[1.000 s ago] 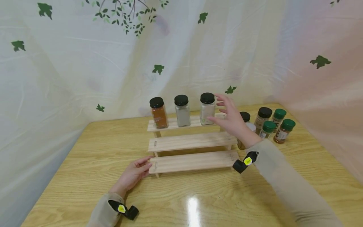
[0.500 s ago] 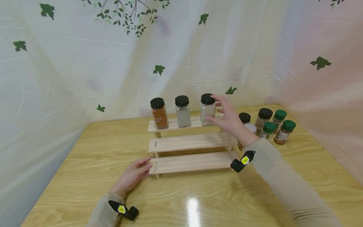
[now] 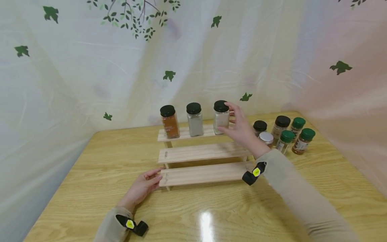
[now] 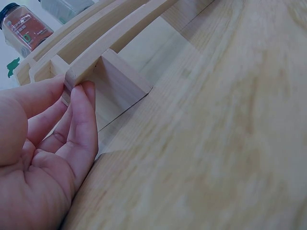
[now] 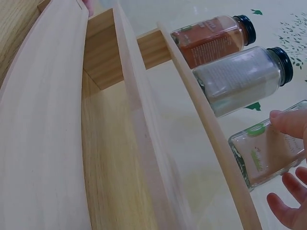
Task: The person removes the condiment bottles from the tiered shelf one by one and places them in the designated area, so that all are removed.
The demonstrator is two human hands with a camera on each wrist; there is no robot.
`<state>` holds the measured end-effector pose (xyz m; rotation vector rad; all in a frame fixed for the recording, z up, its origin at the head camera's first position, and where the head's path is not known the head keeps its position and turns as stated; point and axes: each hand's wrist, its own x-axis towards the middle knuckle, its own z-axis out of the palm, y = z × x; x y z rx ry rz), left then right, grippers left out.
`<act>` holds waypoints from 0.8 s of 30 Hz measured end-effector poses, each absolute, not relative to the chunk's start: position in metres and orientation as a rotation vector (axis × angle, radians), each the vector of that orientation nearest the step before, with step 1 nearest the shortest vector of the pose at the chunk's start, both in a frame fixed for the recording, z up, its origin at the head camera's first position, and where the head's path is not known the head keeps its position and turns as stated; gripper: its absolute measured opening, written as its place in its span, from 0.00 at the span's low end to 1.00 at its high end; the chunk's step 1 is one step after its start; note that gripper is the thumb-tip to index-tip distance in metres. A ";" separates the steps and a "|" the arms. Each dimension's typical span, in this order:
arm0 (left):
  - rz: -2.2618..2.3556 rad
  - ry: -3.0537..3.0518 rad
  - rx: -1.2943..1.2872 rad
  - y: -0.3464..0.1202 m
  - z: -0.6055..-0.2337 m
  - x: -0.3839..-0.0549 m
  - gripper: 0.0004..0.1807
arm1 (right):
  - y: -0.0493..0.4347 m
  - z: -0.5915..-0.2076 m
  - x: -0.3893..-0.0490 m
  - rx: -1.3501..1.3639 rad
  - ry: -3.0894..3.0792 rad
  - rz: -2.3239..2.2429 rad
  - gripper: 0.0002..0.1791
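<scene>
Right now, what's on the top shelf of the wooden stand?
An orange-brown jar, a grey jar and a pale jar, all black-lidded. The right hand touches the pale jar and hides the right end of the top shelf; I can't see there.

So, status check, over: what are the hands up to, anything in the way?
Left hand pinching end of lowest wooden rack shelf. Right hand around rightmost spice jar, upright on top tier. Nothing visibly blocking either.
</scene>
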<state>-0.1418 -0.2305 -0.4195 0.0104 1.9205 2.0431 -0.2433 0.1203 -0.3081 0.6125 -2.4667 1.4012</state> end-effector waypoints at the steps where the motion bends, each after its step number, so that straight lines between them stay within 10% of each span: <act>1: 2.041 1.924 0.007 -0.230 -0.419 -0.142 0.30 | 0.120 -0.309 -0.243 0.610 -2.465 1.401 0.46; 24: 2.034 1.941 -0.024 -0.231 -0.422 -0.143 0.29 | 0.110 -0.319 -0.247 0.573 -2.384 1.387 0.46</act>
